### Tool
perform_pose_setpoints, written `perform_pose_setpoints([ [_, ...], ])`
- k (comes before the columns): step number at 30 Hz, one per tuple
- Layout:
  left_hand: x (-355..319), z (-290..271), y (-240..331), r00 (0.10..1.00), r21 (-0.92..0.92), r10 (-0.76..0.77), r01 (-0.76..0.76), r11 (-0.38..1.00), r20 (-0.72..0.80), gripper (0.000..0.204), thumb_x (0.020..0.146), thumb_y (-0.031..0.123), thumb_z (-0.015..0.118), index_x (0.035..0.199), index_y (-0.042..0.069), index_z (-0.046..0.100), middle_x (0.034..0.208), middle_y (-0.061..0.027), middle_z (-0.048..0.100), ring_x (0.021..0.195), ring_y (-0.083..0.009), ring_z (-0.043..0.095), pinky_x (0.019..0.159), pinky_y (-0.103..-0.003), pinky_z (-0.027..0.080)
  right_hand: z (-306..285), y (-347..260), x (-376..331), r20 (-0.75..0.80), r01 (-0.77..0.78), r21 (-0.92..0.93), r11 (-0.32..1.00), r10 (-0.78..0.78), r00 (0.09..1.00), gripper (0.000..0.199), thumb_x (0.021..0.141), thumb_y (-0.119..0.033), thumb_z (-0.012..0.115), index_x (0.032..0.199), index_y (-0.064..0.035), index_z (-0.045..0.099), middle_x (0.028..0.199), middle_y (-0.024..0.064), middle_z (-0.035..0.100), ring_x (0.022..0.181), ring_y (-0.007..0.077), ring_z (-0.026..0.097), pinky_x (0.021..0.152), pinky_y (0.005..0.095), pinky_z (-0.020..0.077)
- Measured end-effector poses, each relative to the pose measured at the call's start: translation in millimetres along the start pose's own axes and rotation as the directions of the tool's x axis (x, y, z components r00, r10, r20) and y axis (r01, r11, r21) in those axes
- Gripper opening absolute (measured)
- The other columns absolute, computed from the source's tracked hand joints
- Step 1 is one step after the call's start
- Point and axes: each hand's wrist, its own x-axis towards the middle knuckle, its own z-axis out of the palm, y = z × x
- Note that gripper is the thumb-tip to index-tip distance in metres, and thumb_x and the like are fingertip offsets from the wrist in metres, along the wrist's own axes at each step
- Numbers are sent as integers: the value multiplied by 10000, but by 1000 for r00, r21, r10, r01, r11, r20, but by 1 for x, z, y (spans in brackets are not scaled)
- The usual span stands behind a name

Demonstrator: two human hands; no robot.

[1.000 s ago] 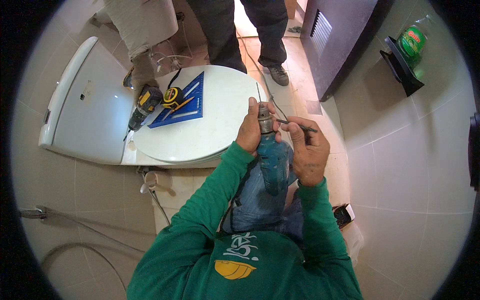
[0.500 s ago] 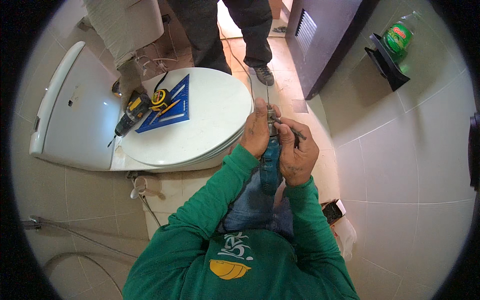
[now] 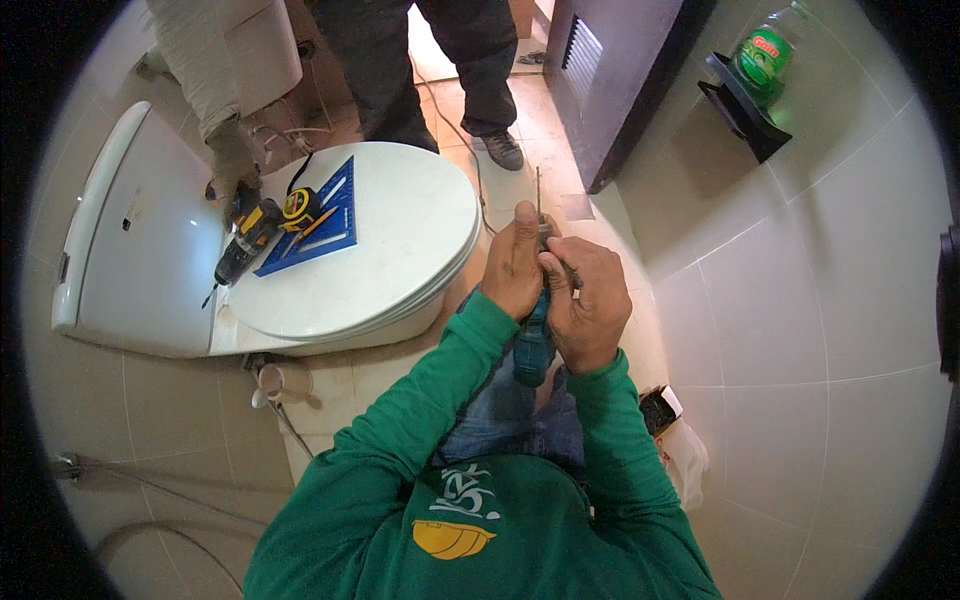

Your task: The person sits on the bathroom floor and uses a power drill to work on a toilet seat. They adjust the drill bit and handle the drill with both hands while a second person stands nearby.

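Observation:
A blue-green power drill [image 3: 534,358] lies upright before me, its thin drill bit [image 3: 538,188] pointing away. My left hand [image 3: 512,268] is wrapped round the front of the drill by the chuck, thumb stretched along it. At the right side of the chuck, my right hand [image 3: 595,305] pinches a dark chuck key [image 3: 574,277], mostly covered by the fingers. The fingers also hide much of the chuck. Left of my hands is a white toilet lid [image 3: 400,235], shut, bearing a blue speed square [image 3: 338,232], a yellow tape measure [image 3: 299,208] and a pencil [image 3: 318,224].
Another person's hand [image 3: 234,165] reaches to a yellow-and-black cordless drill [image 3: 247,243] at the toilet's back. A power cord [image 3: 461,135] runs along the floor. On the right wall, a black shelf [image 3: 745,118] carries a green bottle [image 3: 762,62]. A plastic bag [image 3: 685,460] sits low right.
My right hand has turned at the chuck; the key's handle, sticking out rightward before, is now mostly inside the fingers. The view has shifted slightly. My left hand keeps its grip.

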Motion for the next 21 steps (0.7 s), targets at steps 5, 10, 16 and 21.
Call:
perform_pose_setpoints([
  [5, -4, 4, -2, 999, -37, -48, 48, 998, 16, 860, 1017, 695, 109, 947, 27, 647, 825, -93, 654, 801, -210, 615, 791, -335, 487, -14, -3, -3, 84, -173, 95, 980, 165, 983, 206, 831, -101, 807, 1007, -57, 710, 984, 107, 708, 895, 226, 679, 747, 298, 543],
  [10, -6, 15, -5, 998, -101, -34, 38, 994, 43, 722, 1064, 592, 226, 946, 2, 626, 838, -83, 626, 781, -186, 574, 766, -306, 476, -10, 15, -15, 10, -64, 188, 980, 63, 998, 225, 801, -45, 815, 992, -35, 697, 985, 131, 688, 897, 232, 679, 760, 311, 549],
  [16, -12, 16, -28, 992, -20, -2, 5, 1000, 123, 662, 1080, 519, 276, 981, -29, 635, 894, -112, 660, 827, -191, 608, 805, -305, 492, -17, 25, -26, 135, -113, 251, 961, 81, 988, 211, 806, -12, 793, 995, -30, 700, 996, 135, 678, 903, 241, 683, 790, 327, 553],
  [21, 7, 14, -36, 988, -105, -73, 88, 991, 137, 664, 1080, 513, 276, 999, -40, 635, 906, -133, 671, 838, -217, 627, 817, -344, 510, -4, 37, -19, 158, -210, 273, 939, 172, 972, 198, 816, -47, 763, 1005, -45, 707, 973, 119, 657, 900, 287, 677, 777, 365, 559],
])
